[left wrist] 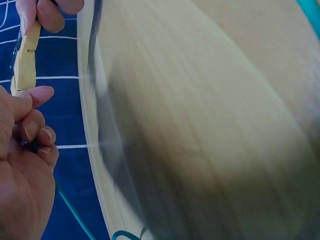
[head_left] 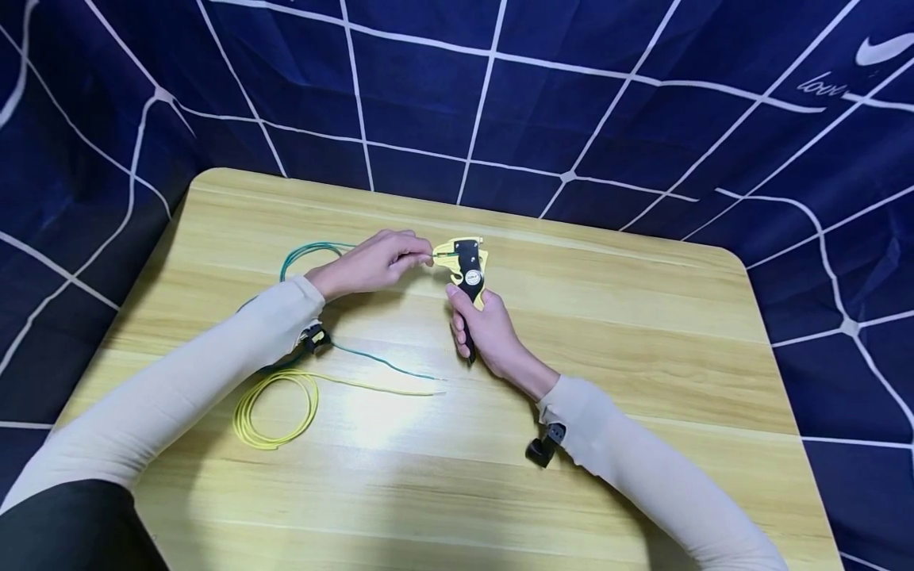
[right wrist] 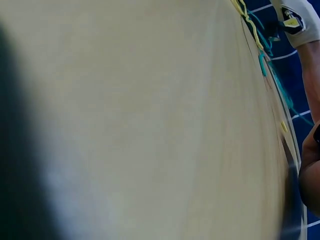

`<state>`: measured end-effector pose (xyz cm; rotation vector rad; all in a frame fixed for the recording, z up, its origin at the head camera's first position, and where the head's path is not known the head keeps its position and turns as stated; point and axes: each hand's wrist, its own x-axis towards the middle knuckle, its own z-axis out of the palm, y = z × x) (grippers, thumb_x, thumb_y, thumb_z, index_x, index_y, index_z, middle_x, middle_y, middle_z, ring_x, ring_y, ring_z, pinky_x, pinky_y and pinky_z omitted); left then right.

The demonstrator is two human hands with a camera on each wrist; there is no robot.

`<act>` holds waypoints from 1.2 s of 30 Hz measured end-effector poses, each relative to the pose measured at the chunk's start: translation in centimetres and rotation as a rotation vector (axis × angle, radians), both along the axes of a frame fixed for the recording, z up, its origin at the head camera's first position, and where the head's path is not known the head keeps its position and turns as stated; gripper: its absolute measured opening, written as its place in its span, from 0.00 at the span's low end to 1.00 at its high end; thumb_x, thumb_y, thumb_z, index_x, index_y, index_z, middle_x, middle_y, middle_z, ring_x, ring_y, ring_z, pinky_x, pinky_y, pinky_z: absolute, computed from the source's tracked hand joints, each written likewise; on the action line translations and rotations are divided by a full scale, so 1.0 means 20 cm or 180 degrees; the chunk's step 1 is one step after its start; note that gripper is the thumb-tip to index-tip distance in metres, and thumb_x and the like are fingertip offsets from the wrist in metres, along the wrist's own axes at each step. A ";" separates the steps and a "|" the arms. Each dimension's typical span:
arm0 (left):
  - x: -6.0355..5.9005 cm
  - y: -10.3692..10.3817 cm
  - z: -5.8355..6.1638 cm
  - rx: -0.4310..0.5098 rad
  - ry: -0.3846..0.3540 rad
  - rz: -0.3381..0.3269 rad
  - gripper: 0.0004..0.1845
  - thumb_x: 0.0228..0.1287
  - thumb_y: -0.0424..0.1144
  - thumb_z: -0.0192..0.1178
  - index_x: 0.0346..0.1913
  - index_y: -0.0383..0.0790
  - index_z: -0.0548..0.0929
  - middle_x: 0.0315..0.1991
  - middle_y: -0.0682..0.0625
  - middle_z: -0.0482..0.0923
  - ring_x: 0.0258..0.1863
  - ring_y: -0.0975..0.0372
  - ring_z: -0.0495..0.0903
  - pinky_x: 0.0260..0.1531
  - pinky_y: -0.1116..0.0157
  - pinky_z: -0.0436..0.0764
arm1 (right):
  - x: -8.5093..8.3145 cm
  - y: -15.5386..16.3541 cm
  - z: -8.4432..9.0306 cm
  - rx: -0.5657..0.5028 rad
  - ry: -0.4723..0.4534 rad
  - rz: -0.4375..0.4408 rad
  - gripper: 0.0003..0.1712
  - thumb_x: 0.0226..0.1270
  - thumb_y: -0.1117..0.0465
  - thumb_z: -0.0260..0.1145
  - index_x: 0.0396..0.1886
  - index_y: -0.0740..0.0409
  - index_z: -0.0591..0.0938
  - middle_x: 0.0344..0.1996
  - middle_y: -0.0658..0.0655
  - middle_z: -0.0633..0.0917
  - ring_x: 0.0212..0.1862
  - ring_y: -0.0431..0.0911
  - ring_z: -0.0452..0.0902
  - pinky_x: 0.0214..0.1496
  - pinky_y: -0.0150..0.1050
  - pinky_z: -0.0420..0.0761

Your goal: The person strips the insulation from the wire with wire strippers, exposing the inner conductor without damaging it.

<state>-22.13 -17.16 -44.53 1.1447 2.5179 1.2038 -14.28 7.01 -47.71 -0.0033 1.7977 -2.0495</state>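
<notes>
Above the far part of the table, my right hand (head_left: 493,329) grips the handles of a yellow and black wire stripper (head_left: 469,266), its head pointing away from me. My left hand (head_left: 374,260) pinches a green wire (head_left: 314,247) close to the stripper's left side. The wire's end runs into the yellow jaws. In the left wrist view, the curled fingers of the left hand (left wrist: 30,185) are right at the tip of the stripper (left wrist: 25,65), and the green wire (left wrist: 75,215) trails out below them. The right wrist view catches only part of the right hand (right wrist: 311,185) at its edge.
A coil of yellow wire (head_left: 246,420) lies on the wooden table (head_left: 643,317) at the near left, its straight end reaching right. Another green wire end (head_left: 378,362) lies just beyond it, partly under the left forearm. Dark blue gridded cloth (head_left: 421,95) hangs behind the table.
</notes>
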 end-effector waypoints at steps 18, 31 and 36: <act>0.02 -0.02 0.01 -0.0173 -0.0184 -0.0094 0.16 0.82 0.23 0.51 0.62 0.30 0.85 0.54 0.38 0.86 0.47 0.50 0.80 0.56 0.51 0.80 | 0.02 0.06 0.01 0.0032 0.0047 0.0133 0.26 0.85 0.46 0.66 0.33 0.61 0.75 0.16 0.52 0.76 0.13 0.44 0.71 0.14 0.38 0.75; 0.03 -0.04 0.02 -0.0229 -0.0195 -0.0100 0.23 0.81 0.22 0.51 0.71 0.35 0.83 0.55 0.38 0.85 0.46 0.49 0.78 0.53 0.51 0.79 | 0.04 0.13 0.04 -0.0031 0.0202 0.0267 0.24 0.86 0.51 0.65 0.49 0.74 0.75 0.22 0.57 0.81 0.18 0.48 0.78 0.21 0.44 0.85; 0.03 -0.04 0.01 -0.0281 -0.0058 -0.0045 0.16 0.85 0.28 0.54 0.65 0.32 0.85 0.53 0.39 0.86 0.42 0.52 0.76 0.50 0.52 0.76 | 0.05 0.17 0.06 -0.0276 0.0284 0.0275 0.26 0.85 0.66 0.60 0.73 0.67 0.63 0.29 0.61 0.82 0.27 0.50 0.82 0.30 0.50 0.90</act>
